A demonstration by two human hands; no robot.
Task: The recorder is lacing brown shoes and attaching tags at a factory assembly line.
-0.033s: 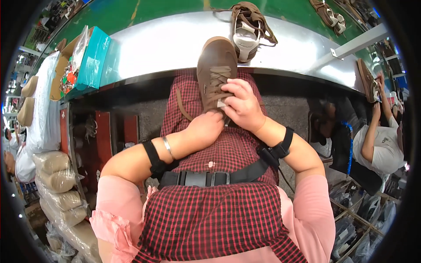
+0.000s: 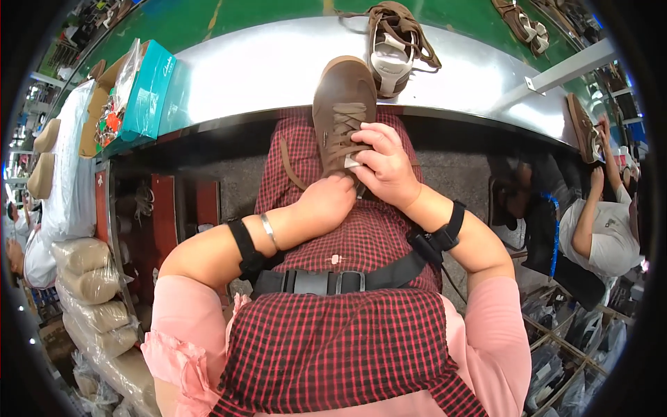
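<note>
A brown lace-up shoe (image 2: pixel 345 90) rests on my lap, its toe pointing away and leaning over the bench edge. Flat brown laces (image 2: pixel 347 121) criss-cross its front, and a loose lace end (image 2: pixel 290 167) hangs on the left over my checked apron. My left hand (image 2: pixel 328 201) is closed at the shoe's ankle opening, its fingertips partly hidden. From the right, my right hand (image 2: pixel 384 165) curls its fingers over the upper laces, beside a small white tag (image 2: pixel 351 161). Whether a lace is pinched there is hard to make out.
A second brown-and-white shoe (image 2: pixel 393 55) with trailing laces stands on the shiny metal bench (image 2: pixel 250 69). At left is an open teal box (image 2: pixel 149 90) with small items. Wrapped bundles (image 2: pixel 90 285) are stacked at lower left. A co-worker (image 2: pixel 601 222) sits at right, holding a shoe.
</note>
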